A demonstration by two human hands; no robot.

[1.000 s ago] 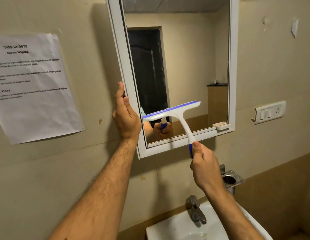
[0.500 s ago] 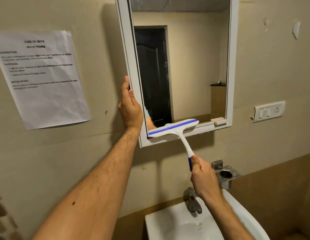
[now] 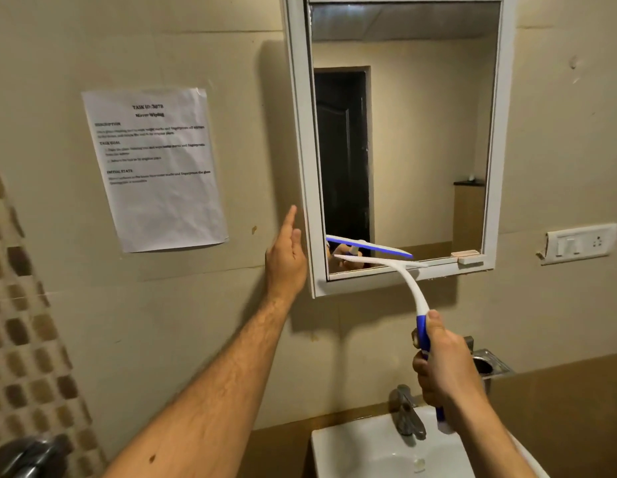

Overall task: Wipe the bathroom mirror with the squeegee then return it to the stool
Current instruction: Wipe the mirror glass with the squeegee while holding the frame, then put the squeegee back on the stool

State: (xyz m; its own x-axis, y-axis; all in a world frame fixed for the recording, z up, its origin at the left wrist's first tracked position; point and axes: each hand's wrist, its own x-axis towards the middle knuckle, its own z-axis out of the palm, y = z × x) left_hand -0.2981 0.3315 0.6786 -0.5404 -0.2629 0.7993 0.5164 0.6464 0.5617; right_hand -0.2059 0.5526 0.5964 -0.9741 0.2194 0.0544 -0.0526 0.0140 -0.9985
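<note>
In the head view, the right hand (image 3: pixel 445 367) grips the handle of the squeegee (image 3: pixel 409 281) with curled fingers. Its blade lies almost level along the bottom edge of the mirror (image 3: pixel 421 139), up and left of the fingers. The left hand (image 3: pixel 286 257) is nearer the frame, fingers straight, beside it. The tap (image 3: pixel 407 408) and sink (image 3: pixel 352 450) are below. No stool is visible.

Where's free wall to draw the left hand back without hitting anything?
Bare wall lies between the taped paper sheet and the mirror frame, where the left hand is. Crowded on the right: squeegee, right hand, tap, metal holder.
</note>
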